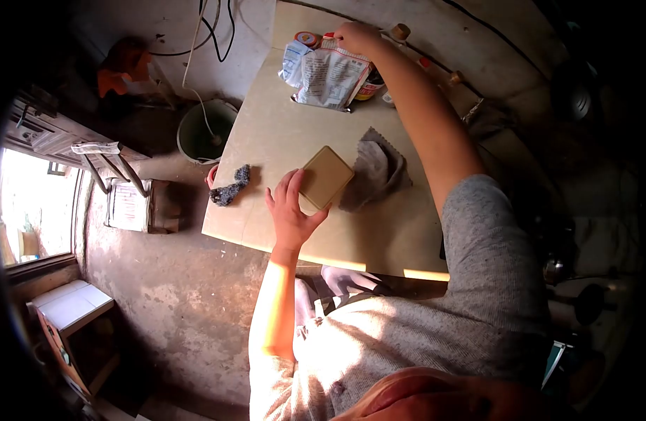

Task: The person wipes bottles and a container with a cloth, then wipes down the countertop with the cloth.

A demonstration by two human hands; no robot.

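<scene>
My left hand point(288, 210) is at the near left side of a tan, flat box point(327, 177) with rounded corners. Its fingers lie along the left corner and its thumb at the bottom one, gripping the box on the table. Just right of the box lies a crumpled grey cloth point(379, 172) with a zigzag edge. At the back of the table my right hand point(357, 38) reaches to the top of a group of plastic packets point(330, 77). Its fingers are curled in beside something red; what they hold is hidden.
A dark, speckled crumpled piece point(230, 188) lies near the table's point(267, 126) left edge. Behind the packets stand an orange-lidded container point(307, 39) and a labelled jar point(369, 88). A bucket point(205, 133) with a hose, a stool point(130, 203) and a white-topped cabinet point(71, 305) are left.
</scene>
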